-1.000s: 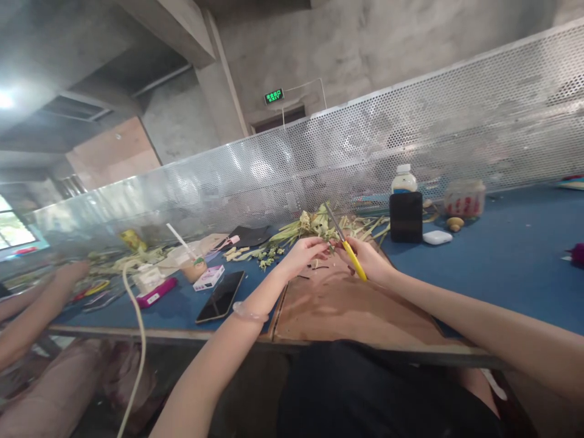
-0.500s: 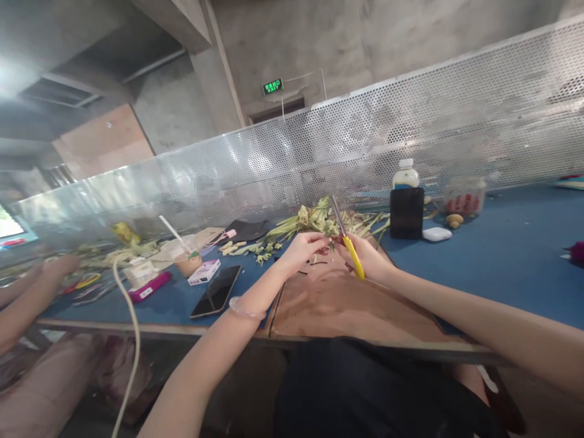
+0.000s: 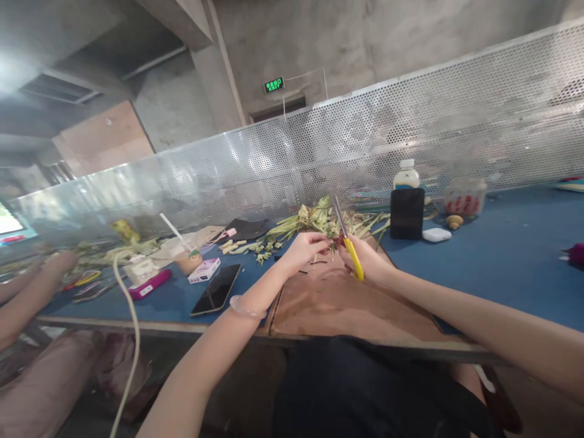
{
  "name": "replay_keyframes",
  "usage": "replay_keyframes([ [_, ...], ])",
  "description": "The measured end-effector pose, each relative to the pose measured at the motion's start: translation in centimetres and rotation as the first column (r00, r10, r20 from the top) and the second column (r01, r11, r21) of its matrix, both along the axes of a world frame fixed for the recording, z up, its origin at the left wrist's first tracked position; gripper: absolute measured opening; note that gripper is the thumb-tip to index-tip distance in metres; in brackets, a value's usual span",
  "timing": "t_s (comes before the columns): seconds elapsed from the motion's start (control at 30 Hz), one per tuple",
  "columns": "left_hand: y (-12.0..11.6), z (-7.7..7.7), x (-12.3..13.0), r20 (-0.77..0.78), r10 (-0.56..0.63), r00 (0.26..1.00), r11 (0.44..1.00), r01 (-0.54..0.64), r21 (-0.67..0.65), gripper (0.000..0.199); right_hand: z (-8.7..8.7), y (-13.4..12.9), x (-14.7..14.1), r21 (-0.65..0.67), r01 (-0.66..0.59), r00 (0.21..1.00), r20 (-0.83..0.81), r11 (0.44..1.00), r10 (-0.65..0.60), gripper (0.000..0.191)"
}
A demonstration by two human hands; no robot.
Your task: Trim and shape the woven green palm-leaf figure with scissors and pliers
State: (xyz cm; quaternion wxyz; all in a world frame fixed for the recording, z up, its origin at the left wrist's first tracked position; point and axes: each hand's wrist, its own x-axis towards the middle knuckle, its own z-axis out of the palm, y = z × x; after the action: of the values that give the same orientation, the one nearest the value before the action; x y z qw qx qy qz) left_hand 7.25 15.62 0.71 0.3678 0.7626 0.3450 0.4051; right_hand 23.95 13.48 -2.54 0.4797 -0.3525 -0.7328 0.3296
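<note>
My right hand [image 3: 361, 255] is closed around yellow-handled scissors [image 3: 352, 255], whose metal blades point up and away from me. Close beside it, my left hand [image 3: 306, 250] is closed in a pinch on a small green sprig [image 3: 333, 247] between the two hands. The fingertips partly cover the sprig, so its full shape is hidden. Both hands are over a brown board [image 3: 347, 304]. Just beyond them lies a heap of green and pale yellow plant stems [image 3: 292, 226]. Small cut green pieces [image 3: 265, 248] are to the left of the heap.
Left of the board are a black phone [image 3: 217, 291], a small white-pink box [image 3: 204, 271] and a drink cup [image 3: 188, 261]. A white cable [image 3: 132, 310] hangs over the edge. A black case [image 3: 407, 213], bottle and jar stand right. Another person's arms [image 3: 36, 286] are far left.
Very little differs: the fingers and the sprig between them have shifted slightly. Both hands stay in the same place with the same hold.
</note>
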Motion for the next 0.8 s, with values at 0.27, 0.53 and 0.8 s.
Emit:
replay_keyframes([
  [0.27, -0.29, 0.15, 0.23, 0.033, 0.034, 0.999, 0.998, -0.032, -0.045, 0.022, -0.02, 0.42, 0.25, 0.103, 0.071, 0.996, 0.041, 0.992, -0.076, 0.015],
  [0.53, -0.31, 0.11, 0.75, 0.076, -0.025, 0.997, 0.995, 0.032, -0.095, 0.03, 0.05, 0.68, 0.31, 0.14, 0.163, 0.983, 0.057, 0.977, -0.172, 0.013],
  [0.8, 0.12, -0.18, 0.4, 0.071, -0.046, 0.996, 0.996, 0.051, -0.075, 0.024, -0.1, 0.58, 0.29, 0.162, 0.131, 0.989, 0.053, 0.978, -0.141, 0.01],
])
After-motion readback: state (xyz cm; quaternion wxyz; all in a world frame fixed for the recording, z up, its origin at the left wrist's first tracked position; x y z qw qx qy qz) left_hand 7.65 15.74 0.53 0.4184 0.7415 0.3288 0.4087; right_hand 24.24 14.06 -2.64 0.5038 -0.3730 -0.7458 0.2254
